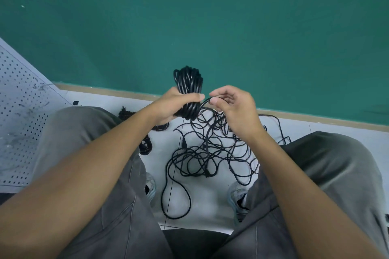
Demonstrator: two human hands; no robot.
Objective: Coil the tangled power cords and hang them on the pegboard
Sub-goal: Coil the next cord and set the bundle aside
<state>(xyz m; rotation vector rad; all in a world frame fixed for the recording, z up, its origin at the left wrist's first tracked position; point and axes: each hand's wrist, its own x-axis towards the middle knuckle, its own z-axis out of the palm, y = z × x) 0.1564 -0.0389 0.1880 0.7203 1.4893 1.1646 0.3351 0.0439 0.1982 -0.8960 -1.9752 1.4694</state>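
My left hand (170,104) grips a thick coil of black power cord (188,82) around its middle, with the loops standing up above the fist. My right hand (233,105) pinches the loose strand of that cord (205,102) just to the right of the coil. The strand runs down into a tangled pile of black cords (208,153) on the white floor between my knees. A white pegboard (19,111) leans at the left edge.
I sit with grey trouser legs on both sides of the pile and shoes (150,187) by the cords. Smaller bundled cords (145,146) lie on the floor near my left knee. A green wall (210,17) with a tan baseboard stands ahead.
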